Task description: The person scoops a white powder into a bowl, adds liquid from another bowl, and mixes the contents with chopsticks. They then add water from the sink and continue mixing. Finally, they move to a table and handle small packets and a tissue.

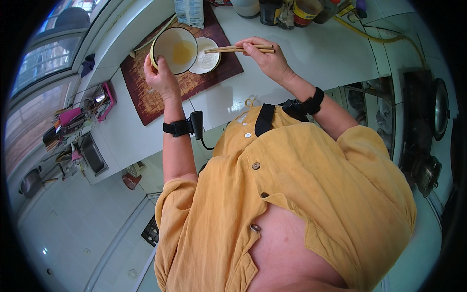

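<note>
My left hand (160, 75) grips the near left rim of a bowl (166, 40), thumb inside, fingers under its yellow outer wall. A yellowish liquid (183, 52) lies toward the right side of its white inside. Partly behind the bowl, a small white dish (215, 65) of white powder (207, 58) rests on a dark red patterned board (160, 102). In my right hand (268, 58) is a pair of wooden chopsticks (233, 49), held nearly level. Their tips are over the dish's powder; whether they touch it I cannot tell.
A blue and white packet (189, 12) stands at the board's far edge. Several jars (306, 12) line the back of the white counter (310, 62). To the left are a dish rack (78, 109) and a sink (93, 153). A yellow hose (383, 39) and lidded pans (439, 109) are at right.
</note>
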The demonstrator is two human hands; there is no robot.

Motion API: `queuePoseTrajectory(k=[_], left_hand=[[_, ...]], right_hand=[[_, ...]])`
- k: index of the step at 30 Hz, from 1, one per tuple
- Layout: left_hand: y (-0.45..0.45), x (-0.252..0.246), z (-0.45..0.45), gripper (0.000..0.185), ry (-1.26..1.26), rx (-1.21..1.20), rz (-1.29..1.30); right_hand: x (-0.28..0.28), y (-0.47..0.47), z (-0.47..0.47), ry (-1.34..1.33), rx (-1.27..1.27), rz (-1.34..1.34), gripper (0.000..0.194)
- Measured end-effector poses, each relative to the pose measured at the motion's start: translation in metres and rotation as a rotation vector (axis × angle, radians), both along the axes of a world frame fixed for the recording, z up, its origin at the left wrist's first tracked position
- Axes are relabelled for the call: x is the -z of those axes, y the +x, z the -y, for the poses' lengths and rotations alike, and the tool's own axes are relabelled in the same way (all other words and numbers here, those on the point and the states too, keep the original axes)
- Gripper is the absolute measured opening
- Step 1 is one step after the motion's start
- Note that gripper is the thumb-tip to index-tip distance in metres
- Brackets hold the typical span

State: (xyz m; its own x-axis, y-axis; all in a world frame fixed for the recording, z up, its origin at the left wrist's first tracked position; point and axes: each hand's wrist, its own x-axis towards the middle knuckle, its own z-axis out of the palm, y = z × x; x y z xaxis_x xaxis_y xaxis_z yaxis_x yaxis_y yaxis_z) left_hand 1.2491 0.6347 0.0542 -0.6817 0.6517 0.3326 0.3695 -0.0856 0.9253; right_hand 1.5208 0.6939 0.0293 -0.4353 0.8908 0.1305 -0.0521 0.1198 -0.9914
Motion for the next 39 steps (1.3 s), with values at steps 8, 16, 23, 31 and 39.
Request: queuePoseTrajectory(k=[8,16,23,31,39], left_hand=[[0.0005,-0.0017,0.0021,0.036,-0.012,-0.007,-0.009],[-0.0038,0.0026,0.0031,0.035,0.004,-0.024,0.049],[-0.0049,0.0032,0.0047,0.037,0.018,-0.028,0.048],[-0.0047,0.0015,0.0051,0.037,0.008,-0.03,0.009],[-0.006,0.0023,0.0049,0.037,0.013,-0.022,0.019]], right_hand=[[-0.0005,0.0016,0.0006,-0.027,0.003,-0.026,0.029],[-0.002,0.0036,0.0011,-0.034,0.008,-0.039,0.027],[-0.0028,0.0033,0.0022,-0.03,0.006,-0.038,0.027],[-0.0045,0.0032,0.0035,-0.032,0.0,-0.038,0.027],[-0.0021,0.0036,0.0031,-0.037,0.009,-0.036,0.027]])
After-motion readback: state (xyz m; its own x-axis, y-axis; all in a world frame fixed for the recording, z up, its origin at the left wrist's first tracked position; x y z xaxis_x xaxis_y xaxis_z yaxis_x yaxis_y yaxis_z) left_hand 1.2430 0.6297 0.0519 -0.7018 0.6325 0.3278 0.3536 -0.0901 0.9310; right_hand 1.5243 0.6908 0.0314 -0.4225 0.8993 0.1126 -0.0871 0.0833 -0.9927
